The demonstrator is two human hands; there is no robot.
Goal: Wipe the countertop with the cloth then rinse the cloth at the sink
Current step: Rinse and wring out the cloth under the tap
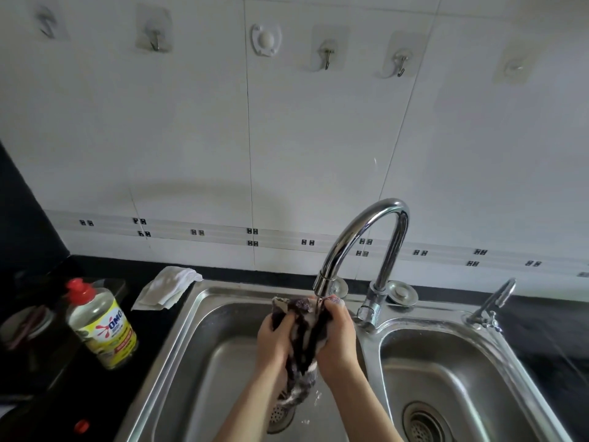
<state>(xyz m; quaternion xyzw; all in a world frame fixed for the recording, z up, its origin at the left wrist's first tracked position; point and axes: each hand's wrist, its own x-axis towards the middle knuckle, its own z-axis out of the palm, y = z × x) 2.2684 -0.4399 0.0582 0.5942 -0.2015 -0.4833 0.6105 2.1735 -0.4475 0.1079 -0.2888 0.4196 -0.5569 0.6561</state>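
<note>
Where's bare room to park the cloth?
Right basin, bare but for its drain; black counter right of the small tap. Crowded: left hand, right hand and cloth in the left basin; detergent bottle and white rag on its left.

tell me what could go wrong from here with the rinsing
1. The cloth, gripped by the left hand and right hand close under the faucet, may spray water onto the folded white rag beside the basin.
2. Its tail hangs over the drain strainer and could block it.
</note>
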